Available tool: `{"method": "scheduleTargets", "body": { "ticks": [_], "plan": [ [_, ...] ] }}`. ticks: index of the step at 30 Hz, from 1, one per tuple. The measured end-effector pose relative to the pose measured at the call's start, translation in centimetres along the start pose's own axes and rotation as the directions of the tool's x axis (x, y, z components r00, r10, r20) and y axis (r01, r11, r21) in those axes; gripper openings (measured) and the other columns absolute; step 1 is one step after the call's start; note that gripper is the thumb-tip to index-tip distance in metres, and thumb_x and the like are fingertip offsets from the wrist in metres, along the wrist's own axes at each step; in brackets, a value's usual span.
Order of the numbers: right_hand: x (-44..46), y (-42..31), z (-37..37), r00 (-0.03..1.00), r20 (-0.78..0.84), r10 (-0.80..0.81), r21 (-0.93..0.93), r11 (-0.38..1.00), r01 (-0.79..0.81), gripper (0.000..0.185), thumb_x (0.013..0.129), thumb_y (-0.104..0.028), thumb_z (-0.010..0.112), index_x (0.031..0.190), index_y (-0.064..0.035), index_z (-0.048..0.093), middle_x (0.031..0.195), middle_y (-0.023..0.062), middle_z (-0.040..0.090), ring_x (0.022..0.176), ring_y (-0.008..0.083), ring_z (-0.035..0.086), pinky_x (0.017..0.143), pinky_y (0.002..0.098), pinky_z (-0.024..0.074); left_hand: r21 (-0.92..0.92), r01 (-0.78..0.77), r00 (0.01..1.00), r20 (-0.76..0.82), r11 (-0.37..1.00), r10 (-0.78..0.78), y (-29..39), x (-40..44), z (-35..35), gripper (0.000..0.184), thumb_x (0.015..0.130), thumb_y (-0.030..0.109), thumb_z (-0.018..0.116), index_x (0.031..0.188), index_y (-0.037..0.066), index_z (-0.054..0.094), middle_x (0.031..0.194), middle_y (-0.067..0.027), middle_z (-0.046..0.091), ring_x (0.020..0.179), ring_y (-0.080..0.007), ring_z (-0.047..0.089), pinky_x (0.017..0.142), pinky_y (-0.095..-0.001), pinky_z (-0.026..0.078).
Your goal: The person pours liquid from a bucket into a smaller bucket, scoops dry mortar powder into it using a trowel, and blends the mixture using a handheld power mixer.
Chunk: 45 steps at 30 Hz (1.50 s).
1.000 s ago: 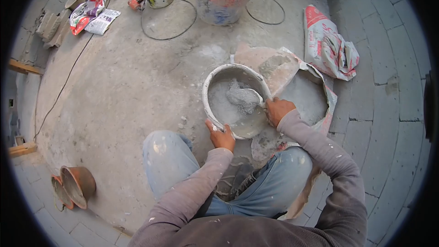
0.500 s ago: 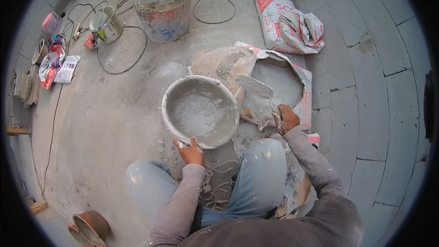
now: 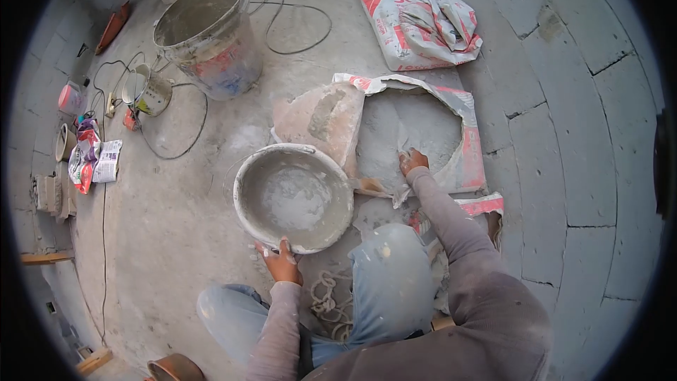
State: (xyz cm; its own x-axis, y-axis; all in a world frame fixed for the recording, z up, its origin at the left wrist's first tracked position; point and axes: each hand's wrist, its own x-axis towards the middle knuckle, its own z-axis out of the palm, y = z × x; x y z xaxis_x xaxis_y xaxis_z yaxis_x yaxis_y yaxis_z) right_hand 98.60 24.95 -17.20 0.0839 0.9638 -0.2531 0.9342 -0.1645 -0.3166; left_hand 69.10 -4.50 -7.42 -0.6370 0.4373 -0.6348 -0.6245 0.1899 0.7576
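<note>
Faded blue jeans [image 3: 391, 275] with pale splotches; a ribbed, greyish-brown long-sleeved top [image 3: 451, 339], perhaps dust-specked, lower centre.

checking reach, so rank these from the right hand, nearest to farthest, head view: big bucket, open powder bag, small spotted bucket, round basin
1. open powder bag, right hand at its mouth
2. round basin, to the left
3. big bucket, upper left
4. small spotted bucket, farther left

The open bag [image 3: 471, 159] looks papery, its powder [image 3: 427, 123] matt.
</note>
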Motion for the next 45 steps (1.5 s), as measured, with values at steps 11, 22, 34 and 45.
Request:
{"method": "scheduleTargets", "body": {
  "ticks": [11, 22, 34, 45],
  "plan": [
    [-2.9, -4.3, -1.7, 0.968, 0.251, 0.005, -0.020, 1.000, 0.000, 0.043, 0.084, -0.036, 0.059, 0.111, -0.0027, 0.058, 0.105, 0.0242, 0.064, 0.102, 0.0399, 0.060, 0.090, 0.0429, 0.0483, 0.028, -0.089, 0.996, 0.032, 0.996, 0.088, -1.8, 1.6, -0.9, 0.077, 0.089, 0.004, 0.051, 0.147, 0.024, 0.003, 0.135, -0.0149, 0.041, 0.107, -0.0300, 0.055, 0.076, -0.0446, 0.056],
    [-1.1, -3.0, 0.4, 0.951, 0.305, -0.039, 0.432, 0.896, -0.102, 0.061, 0.072, -0.048, 0.068, 0.093, 0.0086, 0.064, 0.090, 0.0245, 0.067, 0.083, 0.0331, 0.066, 0.077, 0.0365, 0.0494, 0.029, -0.066, 0.998, 0.003, 0.997, 0.066, -1.5, 1.5, -0.9, 0.078, 0.086, 0.001, 0.054, 0.147, 0.004, 0.005, 0.139, -0.0198, 0.035, 0.119, -0.0276, 0.044, 0.100, -0.0360, 0.039],
    [-8.9, -3.7, -15.3, 0.953, 0.209, -0.219, 0.250, 0.954, 0.164, 0.042, 0.082, -0.037, 0.061, 0.082, 0.0048, 0.065, 0.068, 0.0114, 0.063, 0.062, 0.0196, 0.057, 0.062, 0.0341, 0.0450, 0.301, -0.192, 0.968, -0.096, 0.934, 0.230, -2.7, 2.1, -0.4, 0.073, 0.085, -0.002, 0.056, 0.146, 0.004, 0.015, 0.137, -0.0204, 0.039, 0.118, -0.0296, 0.048, 0.095, -0.0339, 0.043],
    [-15.1, -14.9, -14.3, 0.666, 0.593, -0.453, 0.260, 0.890, 0.374, 0.039, 0.086, -0.035, 0.058, 0.086, 0.0037, 0.065, 0.066, 0.0092, 0.061, 0.062, 0.0148, 0.056, 0.061, 0.0310, 0.0457, 0.348, -0.174, 0.968, -0.113, 0.921, 0.225, -1.5, 0.2, 0.5, 0.076, 0.084, 0.000, 0.060, 0.146, 0.000, 0.016, 0.141, -0.0217, 0.037, 0.124, -0.0276, 0.044, 0.102, -0.0313, 0.035]
  ]
}}
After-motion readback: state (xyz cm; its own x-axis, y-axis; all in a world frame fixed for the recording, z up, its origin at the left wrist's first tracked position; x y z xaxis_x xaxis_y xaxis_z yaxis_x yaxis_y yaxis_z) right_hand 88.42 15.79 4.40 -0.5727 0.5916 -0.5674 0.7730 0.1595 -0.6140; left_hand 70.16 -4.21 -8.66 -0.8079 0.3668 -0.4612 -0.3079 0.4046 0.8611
